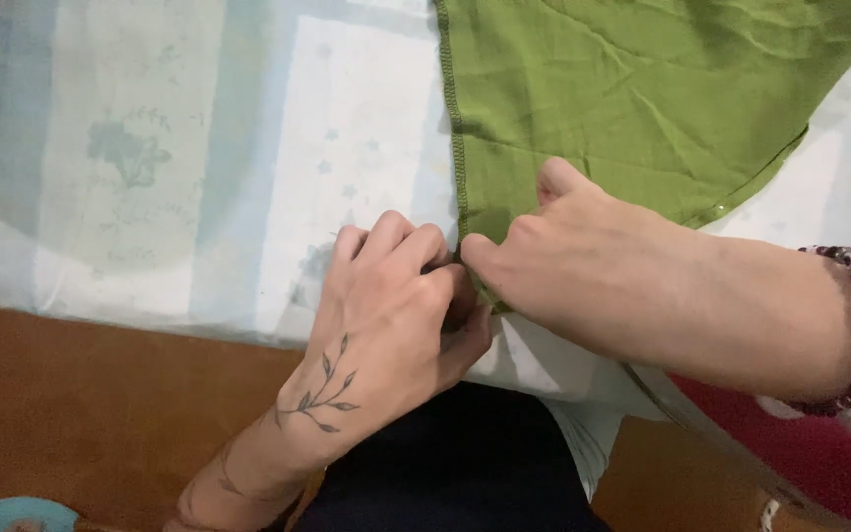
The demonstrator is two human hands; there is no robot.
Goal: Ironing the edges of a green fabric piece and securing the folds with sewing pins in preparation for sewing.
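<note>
Both the left hand [386, 305] and right hand [583, 266] pinch closed on the green cloth's [632, 108] stitched near corner; fingertips hidden. Pale sheet [199, 148] lies open leftward.

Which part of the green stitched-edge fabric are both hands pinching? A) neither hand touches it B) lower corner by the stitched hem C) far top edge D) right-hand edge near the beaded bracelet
B: the left hand and right hand meet at the lower corner of the green stitched-edge fabric, fingers closed on it beside the stitched hem.

Cloth [632, 108] on sheet [248, 148] – hands [396, 315] at near corner.
</note>
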